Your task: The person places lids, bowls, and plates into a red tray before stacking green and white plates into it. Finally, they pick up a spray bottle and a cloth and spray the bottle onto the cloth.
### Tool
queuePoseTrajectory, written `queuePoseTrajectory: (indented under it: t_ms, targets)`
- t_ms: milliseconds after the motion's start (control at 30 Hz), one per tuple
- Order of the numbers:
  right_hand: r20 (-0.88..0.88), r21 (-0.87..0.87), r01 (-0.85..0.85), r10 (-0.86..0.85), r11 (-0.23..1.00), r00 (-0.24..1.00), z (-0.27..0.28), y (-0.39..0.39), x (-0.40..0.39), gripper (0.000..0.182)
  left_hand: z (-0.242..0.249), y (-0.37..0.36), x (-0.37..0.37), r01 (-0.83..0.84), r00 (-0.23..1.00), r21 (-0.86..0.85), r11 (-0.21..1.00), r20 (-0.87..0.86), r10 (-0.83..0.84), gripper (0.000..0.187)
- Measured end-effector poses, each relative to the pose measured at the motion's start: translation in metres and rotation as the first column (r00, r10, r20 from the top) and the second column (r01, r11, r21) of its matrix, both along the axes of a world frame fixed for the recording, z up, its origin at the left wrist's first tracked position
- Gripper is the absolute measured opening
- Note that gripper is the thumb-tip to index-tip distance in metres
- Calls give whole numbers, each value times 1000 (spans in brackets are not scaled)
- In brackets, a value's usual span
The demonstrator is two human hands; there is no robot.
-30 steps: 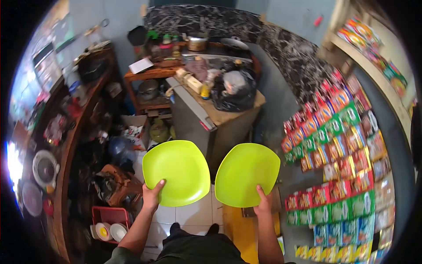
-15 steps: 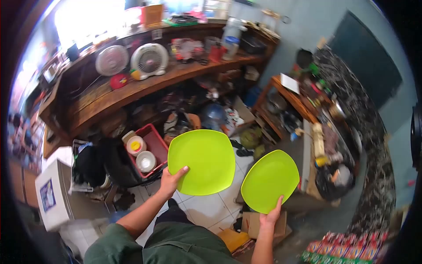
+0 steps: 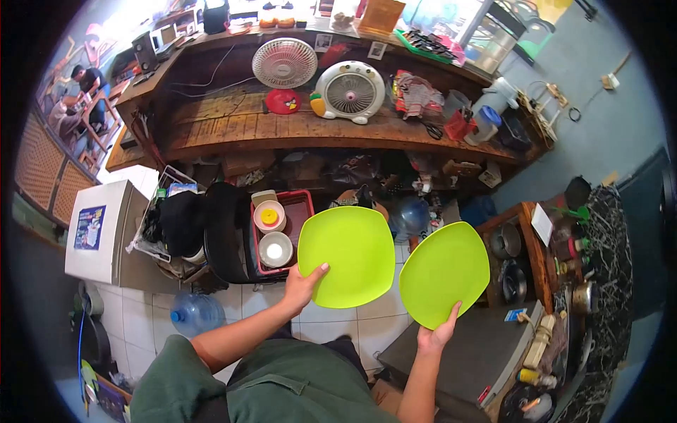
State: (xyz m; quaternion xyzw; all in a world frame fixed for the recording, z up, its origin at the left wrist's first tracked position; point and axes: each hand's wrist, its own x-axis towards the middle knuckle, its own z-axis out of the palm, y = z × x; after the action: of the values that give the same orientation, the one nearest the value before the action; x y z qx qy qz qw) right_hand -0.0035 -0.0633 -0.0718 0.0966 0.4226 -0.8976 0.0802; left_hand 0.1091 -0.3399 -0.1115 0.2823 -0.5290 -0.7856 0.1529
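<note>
Head view: at centre, our left hand [image 3: 303, 289] is clamped on a lime plate [image 3: 347, 255]; right of centre, our right hand [image 3: 437, 335] grips a second plate [image 3: 444, 273], each near its edge, probably keeping the middles clear.

Left hand [image 3: 303, 287] here, and most of its fingers are lost beneath the lime-green plate [image 3: 347, 257]; right hand [image 3: 437, 337], same story, under the second lime-green plate [image 3: 444, 275]! A corner of the red tray [image 3: 305, 211] hides behind that first plate, the poster [image 3: 89, 227] carries print too small to read, and the right forearm [image 3: 419, 395] runs off the bottom edge
</note>
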Motion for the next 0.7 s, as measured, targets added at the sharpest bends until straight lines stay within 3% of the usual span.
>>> queuePoseTrajectory:
  t_ms: [200,233,367,500,700]
  targets:
    - [37,45,-166,165,985,986,-19,4,-83,48,-31,50,-29,-156,987,116,981,49,151,32]
    - [49,44,-187,185,981,981,-18,4,-97,48,-30,57,-32,-142,983,113,983,129,127,31]
    - [45,172,-185,180,967,983,-15,4,-148,47,-33,72,-50,-196,974,135,971,142,177,34]
    - [-3,281,-290,303,915,953,-27,-6,-179,45,-36,69,-57,-383,919,133,914,153,363,33]
    - [95,277,-451,443,848,891,-53,-49,-188,42,-31,50,-36,-590,800,69,804,178,572,32]
